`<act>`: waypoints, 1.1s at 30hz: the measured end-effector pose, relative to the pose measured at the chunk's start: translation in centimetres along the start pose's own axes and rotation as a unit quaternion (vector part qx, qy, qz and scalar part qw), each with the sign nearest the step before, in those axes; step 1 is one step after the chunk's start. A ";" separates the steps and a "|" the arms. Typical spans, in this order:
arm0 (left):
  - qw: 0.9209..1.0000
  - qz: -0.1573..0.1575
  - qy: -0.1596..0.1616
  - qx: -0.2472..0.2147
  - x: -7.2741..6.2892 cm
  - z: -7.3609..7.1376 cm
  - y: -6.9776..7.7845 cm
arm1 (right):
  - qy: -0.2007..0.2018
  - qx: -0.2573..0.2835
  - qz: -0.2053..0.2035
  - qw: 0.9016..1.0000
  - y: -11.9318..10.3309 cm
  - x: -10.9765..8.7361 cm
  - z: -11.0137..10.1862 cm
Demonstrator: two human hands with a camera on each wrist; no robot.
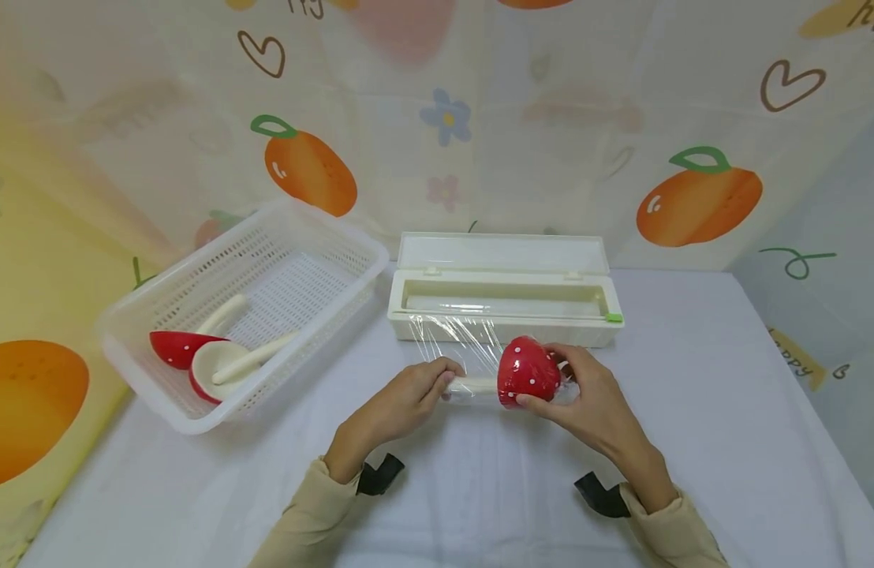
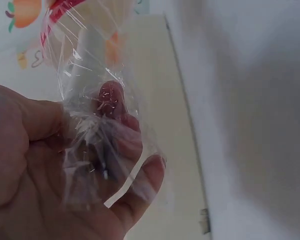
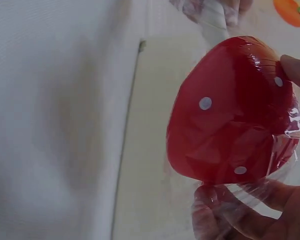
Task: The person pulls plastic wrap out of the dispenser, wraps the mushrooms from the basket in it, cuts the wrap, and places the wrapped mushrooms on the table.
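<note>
A ladle [image 1: 528,372] with a red, white-dotted bowl and a white handle is held level above the table, clear cling film [image 1: 472,339] around it. My left hand [image 1: 413,394] grips the handle end through bunched film, as the left wrist view shows. With thumb and fingers on opposite sides, my right hand [image 1: 586,398] holds the red bowl [image 3: 230,115]. The film stretches from the front of a cream cling film dispenser [image 1: 506,304] to the ladle. The dispenser stands behind the hands, its lid [image 1: 502,252] raised.
At the left sits a white perforated basket [image 1: 338,296], holding a red dotted ladle [image 1: 177,347] and another with a cream inside [image 1: 213,367]. A small green piece [image 1: 614,318] is at the dispenser's right front edge. A fruit-printed cloth [image 1: 508,173] hangs behind the white-covered table [image 1: 692,379].
</note>
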State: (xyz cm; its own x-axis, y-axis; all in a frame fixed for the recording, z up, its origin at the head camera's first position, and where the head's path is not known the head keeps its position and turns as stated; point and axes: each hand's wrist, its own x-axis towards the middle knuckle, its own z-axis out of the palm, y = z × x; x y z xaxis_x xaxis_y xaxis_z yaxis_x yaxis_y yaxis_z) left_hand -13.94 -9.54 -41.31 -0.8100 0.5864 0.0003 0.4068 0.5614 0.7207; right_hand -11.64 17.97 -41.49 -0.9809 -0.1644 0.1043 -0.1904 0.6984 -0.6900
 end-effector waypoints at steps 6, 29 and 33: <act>1.000 -0.006 -0.007 0.021 0.4 1.2 -1.6 | -0.025 0.005 0.008 1.000 1.1 0.3 0.9; 0.976 -0.004 0.090 0.198 1.1 3.5 -2.5 | -0.020 0.004 0.036 0.999 2.8 1.0 1.9; 0.968 -0.005 0.109 0.228 1.3 3.2 -1.8 | -0.009 0.009 0.020 1.000 3.1 1.2 1.8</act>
State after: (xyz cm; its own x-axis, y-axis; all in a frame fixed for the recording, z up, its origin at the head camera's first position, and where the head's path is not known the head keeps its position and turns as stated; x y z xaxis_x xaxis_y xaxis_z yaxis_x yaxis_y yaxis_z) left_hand -14.34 -7.92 -44.81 -0.8645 0.4703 0.1772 0.5022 0.7949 0.3405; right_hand -13.32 18.63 -44.80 -0.9867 -0.1492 0.0645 -0.1507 0.6916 -0.7064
